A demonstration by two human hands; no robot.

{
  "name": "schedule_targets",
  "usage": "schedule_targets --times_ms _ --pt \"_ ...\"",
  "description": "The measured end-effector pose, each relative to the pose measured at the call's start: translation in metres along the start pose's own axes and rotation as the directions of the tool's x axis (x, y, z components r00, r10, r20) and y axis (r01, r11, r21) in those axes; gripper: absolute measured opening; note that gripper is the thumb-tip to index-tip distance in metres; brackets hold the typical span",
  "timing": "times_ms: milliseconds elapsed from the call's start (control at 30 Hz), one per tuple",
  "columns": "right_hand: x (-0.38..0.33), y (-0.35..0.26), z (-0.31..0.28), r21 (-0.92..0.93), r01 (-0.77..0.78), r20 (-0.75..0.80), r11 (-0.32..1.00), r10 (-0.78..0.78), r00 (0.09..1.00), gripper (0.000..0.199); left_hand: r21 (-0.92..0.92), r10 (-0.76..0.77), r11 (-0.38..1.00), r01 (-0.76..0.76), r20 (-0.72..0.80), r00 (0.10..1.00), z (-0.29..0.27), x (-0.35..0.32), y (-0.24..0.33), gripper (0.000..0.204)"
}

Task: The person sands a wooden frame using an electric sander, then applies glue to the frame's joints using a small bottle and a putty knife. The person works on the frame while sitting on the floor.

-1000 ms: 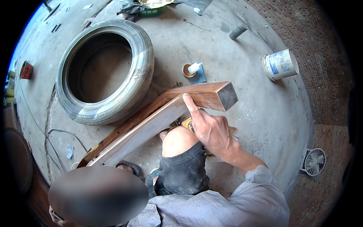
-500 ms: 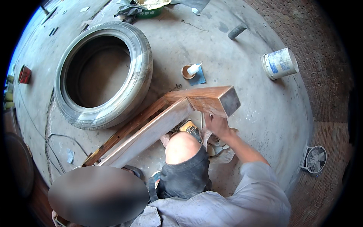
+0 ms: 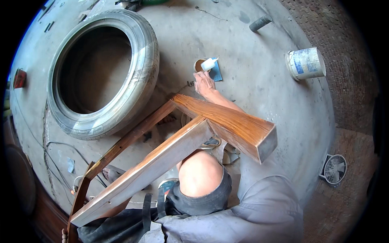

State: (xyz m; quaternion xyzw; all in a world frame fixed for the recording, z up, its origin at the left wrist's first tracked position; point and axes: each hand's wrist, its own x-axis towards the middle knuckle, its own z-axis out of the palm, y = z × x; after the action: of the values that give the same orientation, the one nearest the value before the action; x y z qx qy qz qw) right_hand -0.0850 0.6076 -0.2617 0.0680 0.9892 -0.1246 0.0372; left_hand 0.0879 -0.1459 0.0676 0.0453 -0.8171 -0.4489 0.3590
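A wooden frame [image 3: 231, 115] of joined beams, brown-grained on top with whitish dusty sides, slants across in front of me. My right arm passes under its far end. Beyond it, my right hand [image 3: 205, 84] is at the near rim of a small brown bowl [image 3: 198, 65], fingers slightly apart and nothing visible in them. A white squeeze bottle [image 3: 209, 64] with a pointed nozzle leans across the bowl, over a blue sheet [image 3: 216, 72]. At the lower left, fingertips of my left hand [image 3: 64, 235] curl round the frame's dark end piece; the rest of that hand is hidden.
A big tyre [image 3: 146, 77] lies left of the frame on the concrete floor. To the right stand a whitish bucket [image 3: 306, 64] and a small fan [image 3: 335, 169]. A dark cylinder [image 3: 260, 23] lies farther off. Cables [image 3: 60, 143] trail at the left, and a red bucket [image 3: 19, 78] is beyond.
My right hand has moved from under the beam's end out to the bowl. The frame has shifted and tilted, showing more of its top. Fingertips of my left hand now show at lower left.
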Motion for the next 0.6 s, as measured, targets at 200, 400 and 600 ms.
schedule_targets --times_ms 200,400,600 --pt "0.008 0.013 0.008 -0.004 -0.064 -0.044 0.998 0.064 0.997 0.030 -0.034 -0.071 0.997 0.072 0.003 0.997 0.010 -0.001 -0.005 0.075" --pt "0.007 0.023 0.006 -0.089 -0.283 0.002 0.955 0.285 0.959 0.029 -0.061 -0.121 0.991 0.121 0.002 0.993 0.011 -0.002 -0.004 0.072" --pt "0.011 0.026 0.013 -0.019 -0.207 -0.063 0.978 0.206 0.977 0.020 -0.075 -0.151 0.986 0.150 -0.001 0.989 0.005 -0.002 -0.003 0.068"
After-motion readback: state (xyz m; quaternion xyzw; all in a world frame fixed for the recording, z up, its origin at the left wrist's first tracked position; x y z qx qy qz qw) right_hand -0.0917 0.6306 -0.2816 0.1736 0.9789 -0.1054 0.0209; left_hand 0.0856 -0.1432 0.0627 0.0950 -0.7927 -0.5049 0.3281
